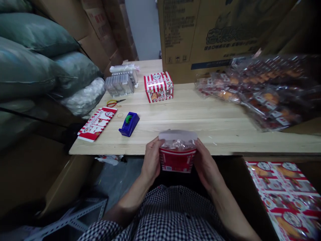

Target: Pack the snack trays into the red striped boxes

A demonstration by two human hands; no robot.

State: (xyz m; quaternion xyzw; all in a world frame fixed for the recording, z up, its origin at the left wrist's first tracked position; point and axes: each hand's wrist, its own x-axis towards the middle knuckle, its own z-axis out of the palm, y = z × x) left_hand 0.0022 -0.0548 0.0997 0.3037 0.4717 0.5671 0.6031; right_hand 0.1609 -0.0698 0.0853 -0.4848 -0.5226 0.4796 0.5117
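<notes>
The red-and-white cardboard box (178, 161), pale flap (178, 135) raised, sits between left hand (151, 160) and right hand (205, 164), both grasping its sides, equally near, its long axis crosswise by the pale wooden desk's (175, 117) near edge

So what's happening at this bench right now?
A person holds an open red-and-white box at the table's front edge, the left hand and right hand on its sides, clear wrapping showing inside. A closed striped box stands farther back; a blue tape dispenser sits to the left.
</notes>
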